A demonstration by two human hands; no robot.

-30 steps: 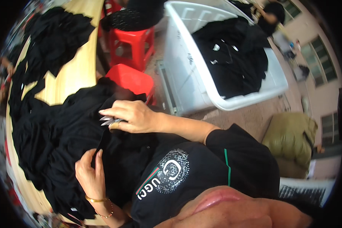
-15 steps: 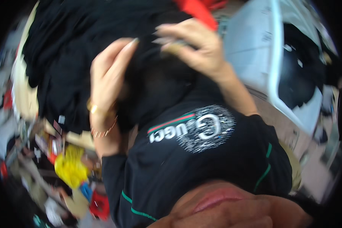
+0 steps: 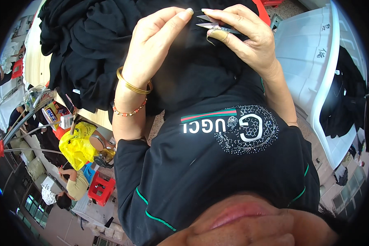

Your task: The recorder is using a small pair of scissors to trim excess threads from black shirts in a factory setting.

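Near the top edge, my right hand [image 3: 250,37] holds small thread snips [image 3: 209,26], their two pointed blades apart and aimed toward my left hand. A tan wrap covers my right thumb. My left hand [image 3: 158,39] is closed in a pinch, thumb against forefinger, just left of the blade tips. Whatever lies in that pinch is too fine or too dark to make out against the black cloth [image 3: 184,61] below. More black cloth [image 3: 82,53] lies heaped on the left and spreads beneath both hands.
Under the heap shows a pale wooden tabletop [image 3: 35,65]. A large white plastic bin [image 3: 330,78] on the right holds black cloth. Lower left are a yellow plastic bag [image 3: 76,145], a red stool [image 3: 101,188] and another person [image 3: 76,184]. Something red [image 3: 263,12] shows behind my right hand.
Both hands have moved up and to the right in view, and closer together. The snips now show plainly in my right hand; earlier they were blurred.
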